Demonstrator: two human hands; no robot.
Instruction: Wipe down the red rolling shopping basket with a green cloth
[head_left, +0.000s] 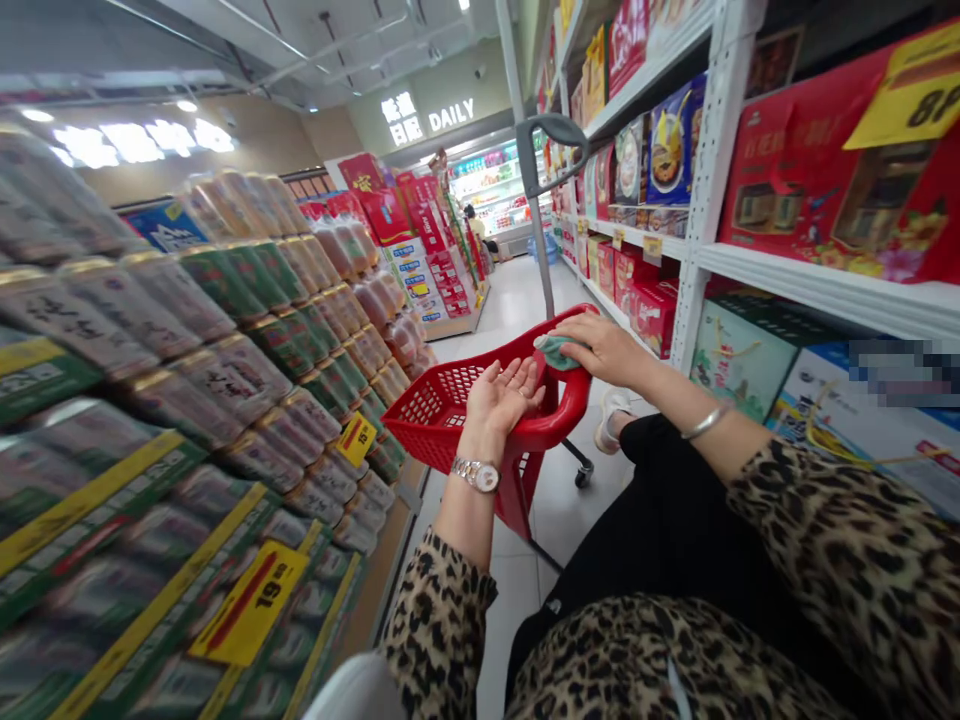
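Note:
My right hand (600, 345) is closed on a green cloth (559, 352), which it presses against the rim of a red plastic shopping cart (559, 425). My left hand (508, 393) lies palm up with its fingers loosely spread and nothing in it, beside the cart's curved handle. Perforated sides show on the cart's basket, to the left of both hands. A wristwatch (476, 474) sits on my left wrist and a silver bangle (705, 422) on my right.
Stacked can packs (247, 380) with yellow price tags line the left. White shelves (712, 150) with red gift boxes (832, 170) stand at right. A grey pole with a looped grip (529, 155) rises beyond the cart. A person (474, 225) is far down the aisle.

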